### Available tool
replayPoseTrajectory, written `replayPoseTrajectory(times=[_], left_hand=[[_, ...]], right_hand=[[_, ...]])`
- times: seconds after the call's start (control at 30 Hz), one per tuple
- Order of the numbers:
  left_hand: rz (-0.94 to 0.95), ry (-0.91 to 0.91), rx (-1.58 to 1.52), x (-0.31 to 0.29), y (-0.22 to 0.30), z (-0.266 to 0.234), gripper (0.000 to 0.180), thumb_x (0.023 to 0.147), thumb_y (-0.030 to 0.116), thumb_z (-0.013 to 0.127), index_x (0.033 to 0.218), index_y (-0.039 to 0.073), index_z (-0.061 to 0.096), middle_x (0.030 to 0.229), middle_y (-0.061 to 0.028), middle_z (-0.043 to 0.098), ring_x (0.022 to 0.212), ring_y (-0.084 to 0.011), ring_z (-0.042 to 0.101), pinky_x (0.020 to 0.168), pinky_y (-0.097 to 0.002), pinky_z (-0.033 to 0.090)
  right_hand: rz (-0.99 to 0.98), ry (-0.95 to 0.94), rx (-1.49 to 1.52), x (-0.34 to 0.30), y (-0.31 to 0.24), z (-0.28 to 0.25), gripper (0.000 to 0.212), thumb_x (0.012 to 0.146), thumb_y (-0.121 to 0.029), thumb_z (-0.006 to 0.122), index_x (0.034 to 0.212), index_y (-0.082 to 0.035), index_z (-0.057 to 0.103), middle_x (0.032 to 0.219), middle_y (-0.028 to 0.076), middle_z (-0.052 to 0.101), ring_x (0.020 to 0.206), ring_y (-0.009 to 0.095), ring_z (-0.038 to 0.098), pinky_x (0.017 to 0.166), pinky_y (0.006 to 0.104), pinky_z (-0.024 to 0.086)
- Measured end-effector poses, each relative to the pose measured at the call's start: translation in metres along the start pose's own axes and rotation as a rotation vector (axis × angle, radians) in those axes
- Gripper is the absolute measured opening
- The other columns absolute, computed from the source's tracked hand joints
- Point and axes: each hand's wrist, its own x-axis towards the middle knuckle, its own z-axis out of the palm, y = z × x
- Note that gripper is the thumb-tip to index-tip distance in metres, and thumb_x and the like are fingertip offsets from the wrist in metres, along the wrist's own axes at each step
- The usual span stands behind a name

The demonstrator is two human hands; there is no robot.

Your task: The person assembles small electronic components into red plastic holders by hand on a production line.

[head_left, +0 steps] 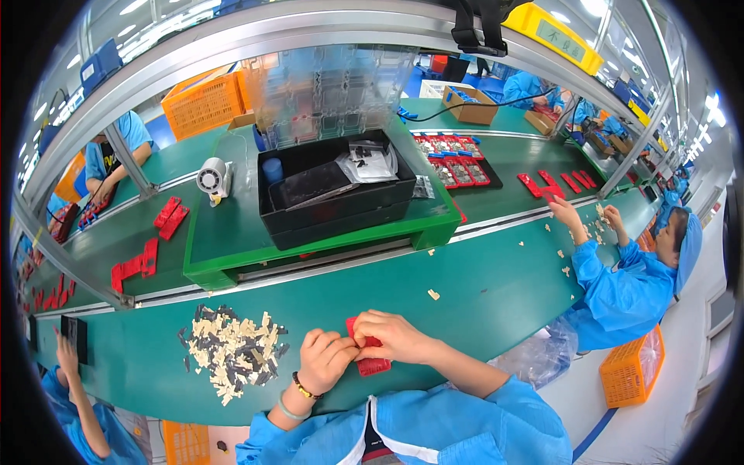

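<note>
A red plastic part point(375, 366) lies at the front of the green bench, partly covered by my fingers. My left hand point(325, 359) is closed with its fingertips at the part's left side. From the right, my right hand point(397, 338) reaches over it, thumb and fingers pinched on it. The fingertips of both hands meet over the part, and whether a small piece is between them is hidden. Left of my hands spreads a loose pile of small cream and dark grey pieces point(232, 347). One stray cream piece point(433, 294) sits farther back on the bench.
Beyond the bench, a green raised stand point(225, 260) carries a black bin point(337, 217) and a small white fan point(215, 180). More red parts point(141, 265) lie on the conveyor point(167, 298) behind. At right a co-worker point(628, 283) handles a red part; another person's arm point(81, 387) is at left.
</note>
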Motion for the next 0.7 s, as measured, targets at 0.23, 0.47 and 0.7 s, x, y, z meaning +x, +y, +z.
replayPoseTrajectory(times=[0.23, 0.47, 0.7], left_hand=[[-0.136, 0.050, -0.038, 0.010, 0.006, 0.003, 0.022, 0.063, 0.012, 0.075, 0.079, 0.013, 0.061, 0.083, 0.0019, 0.065, 0.071, -0.0184, 0.055, 0.068, -0.0334, 0.039], [-0.066, 0.010, -0.004, 0.009, 0.006, 0.000, 0.022, 0.063, 0.012, 0.074, 0.080, 0.013, 0.061, 0.084, 0.0012, 0.065, 0.072, -0.0186, 0.055, 0.068, -0.0336, 0.039], [0.004, -0.004, 0.022, 0.008, 0.006, -0.002, 0.021, 0.063, 0.011, 0.073, 0.081, 0.012, 0.062, 0.086, 0.0002, 0.065, 0.076, -0.0198, 0.056, 0.071, -0.0352, 0.041]], right_hand=[[-0.083, 0.067, -0.083, -0.003, 0.002, 0.000, 0.027, 0.072, -0.017, 0.076, 0.076, -0.009, 0.051, 0.081, 0.005, 0.053, 0.080, 0.024, 0.055, 0.070, 0.0360, 0.046], [-0.049, -0.008, 0.038, -0.006, 0.003, -0.008, 0.022, 0.075, -0.013, 0.074, 0.079, -0.008, 0.054, 0.085, 0.004, 0.056, 0.083, 0.024, 0.057, 0.072, 0.0349, 0.047], [0.009, -0.076, 0.077, -0.006, 0.006, -0.011, 0.017, 0.078, -0.012, 0.072, 0.082, -0.006, 0.056, 0.088, 0.005, 0.058, 0.087, 0.024, 0.058, 0.074, 0.0349, 0.048]])
